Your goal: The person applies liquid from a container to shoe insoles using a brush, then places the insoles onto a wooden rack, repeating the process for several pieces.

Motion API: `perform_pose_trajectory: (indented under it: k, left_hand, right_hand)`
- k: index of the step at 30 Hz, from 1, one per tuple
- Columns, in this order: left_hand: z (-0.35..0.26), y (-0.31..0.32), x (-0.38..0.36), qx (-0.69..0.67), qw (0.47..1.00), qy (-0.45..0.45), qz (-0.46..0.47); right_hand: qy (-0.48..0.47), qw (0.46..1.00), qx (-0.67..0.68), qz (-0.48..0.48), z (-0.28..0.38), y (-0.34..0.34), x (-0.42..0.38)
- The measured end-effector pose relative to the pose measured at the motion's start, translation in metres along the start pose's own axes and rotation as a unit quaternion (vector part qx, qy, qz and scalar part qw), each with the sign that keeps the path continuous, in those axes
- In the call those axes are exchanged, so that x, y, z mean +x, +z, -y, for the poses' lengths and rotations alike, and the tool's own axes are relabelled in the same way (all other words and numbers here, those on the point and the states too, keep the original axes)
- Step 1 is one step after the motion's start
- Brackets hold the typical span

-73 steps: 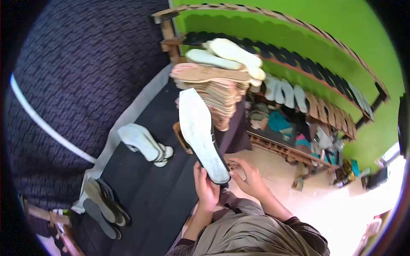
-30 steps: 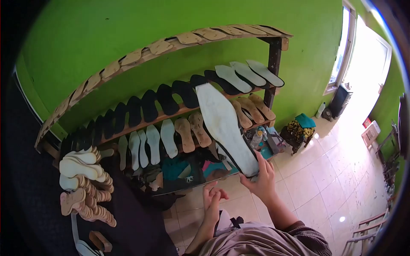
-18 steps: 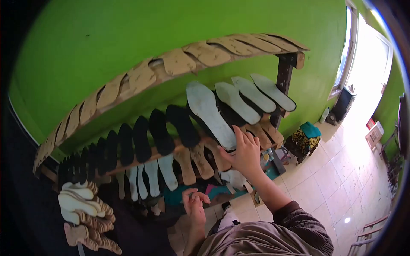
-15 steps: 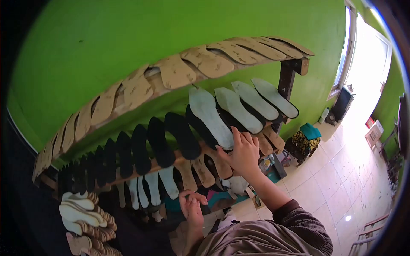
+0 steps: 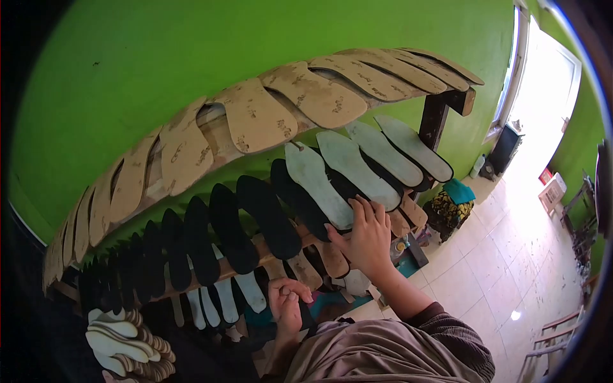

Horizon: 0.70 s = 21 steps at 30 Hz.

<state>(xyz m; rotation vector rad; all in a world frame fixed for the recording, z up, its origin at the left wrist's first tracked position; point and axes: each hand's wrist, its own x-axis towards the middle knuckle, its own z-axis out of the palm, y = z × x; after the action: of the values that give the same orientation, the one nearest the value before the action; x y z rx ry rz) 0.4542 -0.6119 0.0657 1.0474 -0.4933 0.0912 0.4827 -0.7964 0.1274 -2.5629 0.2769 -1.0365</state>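
**Fourth pale insole set on the middle shelf of the rack**

The right hand lies with fingers spread flat on the heel end of a pale grey insole, which rests on the middle shelf of the wooden rack. The left hand is low by the chest, fingers curled loosely inward, holding nothing that can be made out.

On the middle shelf four pale insoles lie side by side: the one under the hand and three others to its right. To its left runs a row of black soles; about eight show clearly before the row fades into shadow. The top shelf carries about ten tan cork-speckled soles. The lower shelf holds a few white and tan pieces, partly hidden. A stack of cream soles sits at the bottom left.

Compared with half a second ago, the insole has settled lower against the shelf and the right hand's fingers have flattened on it; the left hand has barely moved.
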Motion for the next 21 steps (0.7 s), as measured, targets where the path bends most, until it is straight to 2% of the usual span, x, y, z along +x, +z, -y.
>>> perform_pose_trajectory:
  k: [6, 12, 16, 17, 18, 21]
  left_hand:
    - [-0.013, 0.004, -0.027, 0.051, 0.997, -0.048, -0.016]
    - [-0.03, 0.011, -0.097, 0.075, 0.995, -0.014, -0.07]
    - [-0.054, 0.023, -0.174, 0.108, 0.984, -0.047, -0.131]
    - [-0.059, 0.026, -0.195, 0.127, 0.977, -0.073, -0.155]
    - [-0.061, 0.026, -0.217, 0.14, 0.97, -0.057, -0.191]
    - [-0.066, 0.016, -0.278, 0.125, 0.956, -0.133, -0.231]
  right_hand:
    - [-0.041, 0.998, 0.055, -0.006, 0.002, -0.035, -0.028]
    - [-0.098, 0.979, 0.177, 0.008, -0.002, -0.06, -0.093]
    - [-0.162, 0.955, 0.239, 0.072, -0.009, -0.073, -0.153]
    - [-0.15, 0.952, 0.247, 0.1, -0.011, -0.073, -0.169]
    - [-0.138, 0.948, 0.256, 0.13, -0.012, -0.072, -0.185]
    - [-0.165, 0.925, 0.283, 0.192, -0.004, -0.061, -0.224]
